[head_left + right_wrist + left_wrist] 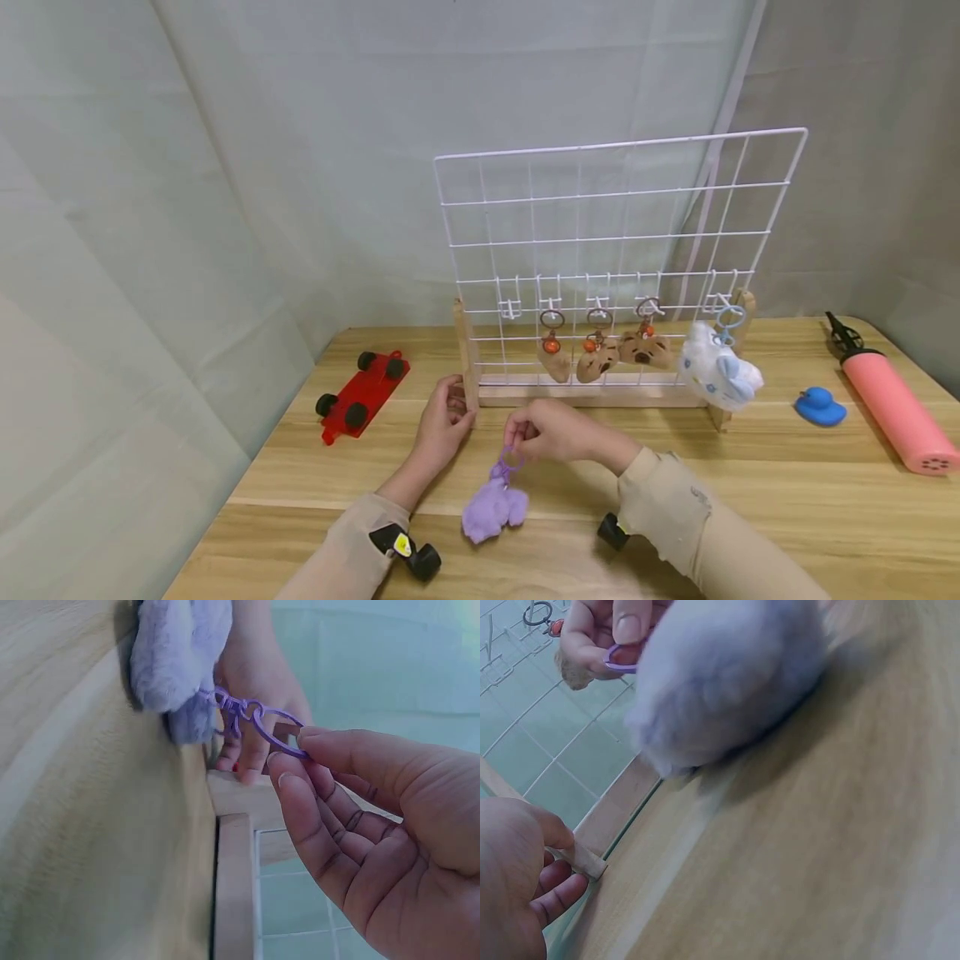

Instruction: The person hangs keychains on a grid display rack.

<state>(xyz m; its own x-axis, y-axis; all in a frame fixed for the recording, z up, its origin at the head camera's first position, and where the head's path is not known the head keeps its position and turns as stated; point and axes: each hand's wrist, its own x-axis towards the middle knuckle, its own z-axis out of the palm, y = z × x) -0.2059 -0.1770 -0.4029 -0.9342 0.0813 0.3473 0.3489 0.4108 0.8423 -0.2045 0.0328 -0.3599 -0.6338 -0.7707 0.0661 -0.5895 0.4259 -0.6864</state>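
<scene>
My right hand (558, 431) pinches the purple ring (279, 733) of a plush keychain between thumb and fingertips. From that ring the fluffy purple plush (489, 507) dangles low over the table, in front of the rack. At the rack's left end, my left hand (442, 423) grips the wooden side post (467, 354) near its foot, thumb on one side and fingers on the other. The white wire grid rack (622, 242) carries a row of hooks. Brown plush keychains (645, 348) with dark rings hang from several hooks, and a white plush keychain (716, 367) hangs at the right end.
A red toy car (366, 396) with black wheels lies left of the rack. To the right are a blue rubber duck (820, 406) and a pink hand pump (896, 408) with a black end. Pale curtains (337, 167) stand behind the wooden table (555, 558).
</scene>
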